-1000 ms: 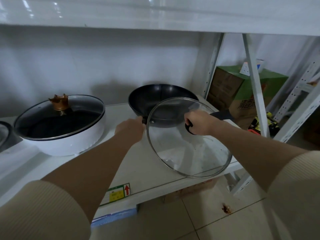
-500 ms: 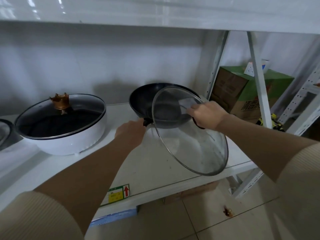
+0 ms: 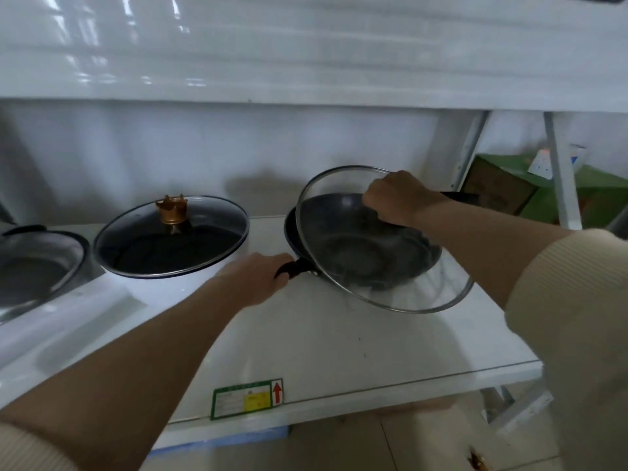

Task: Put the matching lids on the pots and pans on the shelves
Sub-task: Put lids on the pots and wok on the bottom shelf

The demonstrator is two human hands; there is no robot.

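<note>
The right hand (image 3: 397, 198) is closing around the knob of the glass lid (image 3: 380, 246), the fingers hiding the knob itself, and is holding the lid tilted over the black wok (image 3: 343, 232): the lid's far edge is standing high above the pan's back rim while its near edge is hanging out past the pan's front rim, over the shelf. Through the glass the dark inside of the wok is showing. The left hand (image 3: 258, 277) is wrapping around the wok's short black side handle (image 3: 294, 268), thumb side towards the pan. The wok is sitting on the white shelf (image 3: 339, 351), towards its right end, with its long handle (image 3: 462, 197) pointing away to the right. Just beside it on the left a white pot (image 3: 224, 263) is standing with its own glass lid (image 3: 170, 232) already seated, a gold crown-shaped knob (image 3: 171, 209) on top. Further left, another pan (image 3: 37, 266) is showing only in part at the picture's edge. A green-bordered sticker (image 3: 248, 399) is lying on the shelf's front edge
</note>
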